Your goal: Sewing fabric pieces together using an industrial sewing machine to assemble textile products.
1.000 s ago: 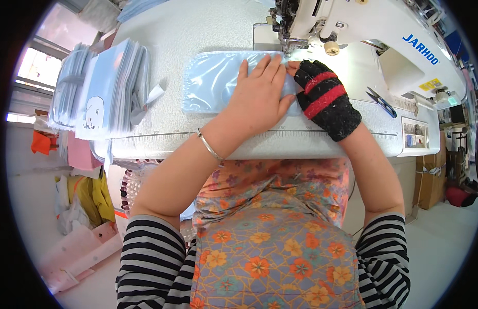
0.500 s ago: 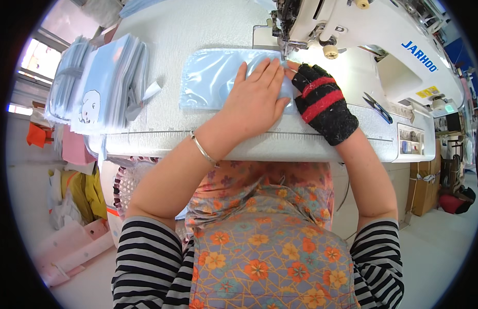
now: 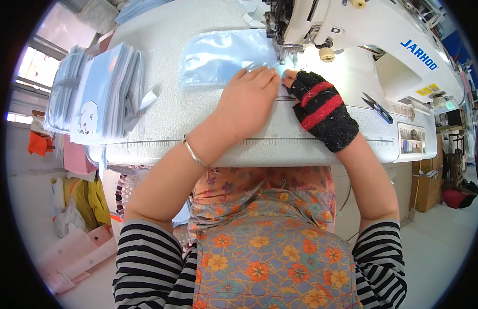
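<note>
Risked injury by crowding presser foot (image 3: 282, 55).
Rested left hand (image 3: 248, 105), fingers extended, on glossy blue piece (image 3: 218, 59) at foot's nine o'clock; could not tell grip of right hand (image 3: 324, 110); risked skewing through uneven pressure.

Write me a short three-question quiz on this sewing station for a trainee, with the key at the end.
1. Multiple choice: what do the fingers of the left hand touch?
A) an orange cloth
B) a shiny light-blue piece
C) a cardboard box

2. True or false: a pair of snips lies to the right of the right hand.

3. Fill in: the glove on the right hand is black with ____ bands across it.

Key: 1. B; 2. True; 3. red.
</note>
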A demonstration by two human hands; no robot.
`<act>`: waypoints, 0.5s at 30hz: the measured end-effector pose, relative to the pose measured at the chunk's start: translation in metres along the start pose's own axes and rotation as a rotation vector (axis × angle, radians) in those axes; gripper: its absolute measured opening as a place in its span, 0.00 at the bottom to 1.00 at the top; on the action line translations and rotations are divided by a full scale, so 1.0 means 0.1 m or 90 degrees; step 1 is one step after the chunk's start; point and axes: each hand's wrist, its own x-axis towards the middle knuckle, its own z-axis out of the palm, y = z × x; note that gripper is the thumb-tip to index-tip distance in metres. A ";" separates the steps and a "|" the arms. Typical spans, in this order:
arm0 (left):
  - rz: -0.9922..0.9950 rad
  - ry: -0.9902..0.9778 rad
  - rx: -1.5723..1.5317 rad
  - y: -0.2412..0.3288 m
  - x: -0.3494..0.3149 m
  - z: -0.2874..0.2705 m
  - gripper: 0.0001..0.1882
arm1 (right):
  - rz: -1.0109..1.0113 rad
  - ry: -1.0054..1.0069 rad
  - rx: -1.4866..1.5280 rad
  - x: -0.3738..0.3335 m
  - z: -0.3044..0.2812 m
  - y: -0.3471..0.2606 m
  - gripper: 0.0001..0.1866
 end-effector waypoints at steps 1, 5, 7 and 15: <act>0.019 0.016 -0.011 -0.05 0.04 0.00 0.18 | -0.001 -0.002 0.002 0.01 0.02 0.01 0.25; 0.072 0.078 -0.021 -0.27 0.19 0.10 0.16 | -0.015 0.038 -0.020 0.05 0.07 0.02 0.23; 0.055 0.046 -0.027 -0.34 0.25 0.10 0.16 | -0.013 0.034 -0.017 0.06 0.08 0.03 0.22; -0.062 0.156 0.035 -0.64 0.30 0.14 0.16 | -0.014 0.084 0.013 0.11 0.04 0.04 0.13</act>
